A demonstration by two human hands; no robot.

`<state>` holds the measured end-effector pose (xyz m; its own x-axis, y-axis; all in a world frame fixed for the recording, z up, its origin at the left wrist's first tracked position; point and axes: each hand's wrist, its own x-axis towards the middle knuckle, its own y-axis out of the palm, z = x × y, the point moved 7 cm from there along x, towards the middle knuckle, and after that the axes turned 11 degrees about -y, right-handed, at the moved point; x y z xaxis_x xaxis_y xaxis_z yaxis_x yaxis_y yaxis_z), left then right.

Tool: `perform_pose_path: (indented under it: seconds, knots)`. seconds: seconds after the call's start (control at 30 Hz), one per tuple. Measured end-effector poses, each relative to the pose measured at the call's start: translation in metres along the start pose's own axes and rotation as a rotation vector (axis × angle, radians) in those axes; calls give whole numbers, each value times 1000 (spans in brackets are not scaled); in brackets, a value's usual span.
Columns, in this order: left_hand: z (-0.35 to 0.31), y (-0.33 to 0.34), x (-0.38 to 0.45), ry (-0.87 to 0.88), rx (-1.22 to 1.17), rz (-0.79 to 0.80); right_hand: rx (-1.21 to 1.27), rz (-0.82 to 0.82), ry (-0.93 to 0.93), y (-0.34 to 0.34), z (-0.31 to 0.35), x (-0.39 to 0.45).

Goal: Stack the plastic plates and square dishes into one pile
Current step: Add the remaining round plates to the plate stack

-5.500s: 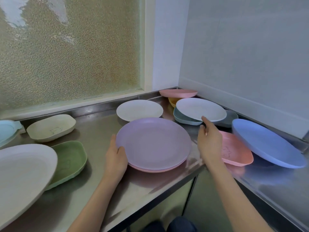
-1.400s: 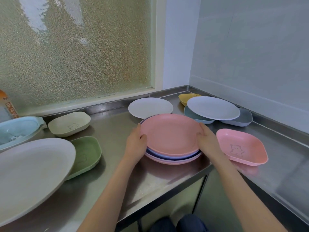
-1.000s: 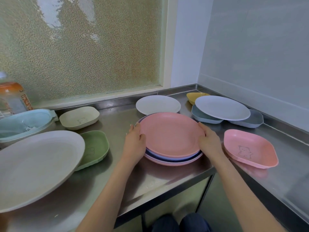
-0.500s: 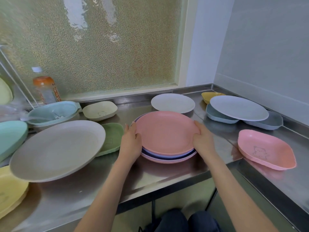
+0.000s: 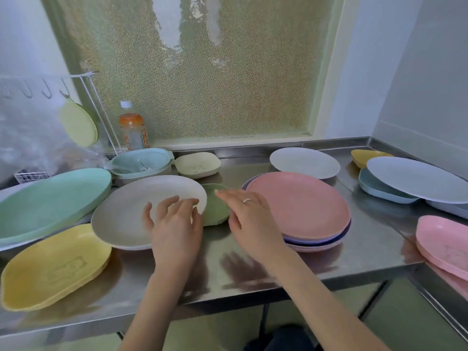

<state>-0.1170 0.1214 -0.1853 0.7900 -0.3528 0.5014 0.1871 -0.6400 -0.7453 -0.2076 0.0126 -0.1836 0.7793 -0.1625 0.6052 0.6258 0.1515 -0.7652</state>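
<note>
A pile of round plates with a pink plate point(image 5: 298, 203) on top sits on the steel counter point(image 5: 253, 269), right of centre. My left hand point(image 5: 174, 224) hovers open over the right edge of a large beige plate point(image 5: 141, 211). My right hand point(image 5: 250, 219) is open above the counter, just left of the pile, holding nothing. A green square dish point(image 5: 215, 209) lies between the beige plate and the pile, partly under the beige plate. Both hands are blurred by motion.
Left: a mint plate point(image 5: 50, 203) and a yellow square dish point(image 5: 53, 267). Back: a cream dish point(image 5: 197, 164), a mint bowl point(image 5: 141, 163), a white plate point(image 5: 304, 162), a bottle point(image 5: 131, 130). Right: a pale blue plate point(image 5: 417, 178) over blue dishes, a yellow dish point(image 5: 364, 157), a pink dish point(image 5: 445, 247).
Both hands have let go of the plate pile and moved left toward the beige plate and green dish. The view has swung left, revealing the mint plate and yellow dish.
</note>
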Motion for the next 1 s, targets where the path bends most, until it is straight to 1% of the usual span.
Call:
perform_pose_path:
  seconds: [0.1, 0.17, 0.27, 0.4, 0.57, 0.63, 0.73, 0.8, 0.9, 0.93, 1.0]
  knots:
    - [23, -7, -3, -13, 118, 55, 61, 113, -89, 38, 27, 17]
    - [35, -8, -6, -10, 164, 49, 93, 162, -111, 55, 38, 21]
    - [48, -12, -13, 14, 79, -51, 124, 222, -123, 73, 48, 21]
    - [55, -19, -14, 9, -10, -221, 204, 226, -139, 78, 54, 20]
    - [60, -30, -19, 15, -119, -363, 218, 122, -183, 60, 63, 23]
    - [66, -37, -21, 45, -168, -416, 164, 78, -193, 50, 63, 22]
    - [82, -53, -15, 63, -278, -496, 73, -48, -173, 25, 56, 19]
    - [96, -60, -5, 11, -287, -505, 4, -134, -142, 6, 46, 14]
    - [124, -64, 16, -194, -147, -507, -78, -218, -3, -19, 21, 1]
    - [134, -60, 24, -279, -85, -463, -114, -228, 45, -26, 12, -4]
    - [152, -49, 36, -419, 14, -312, -204, -223, 133, -38, -4, -16]
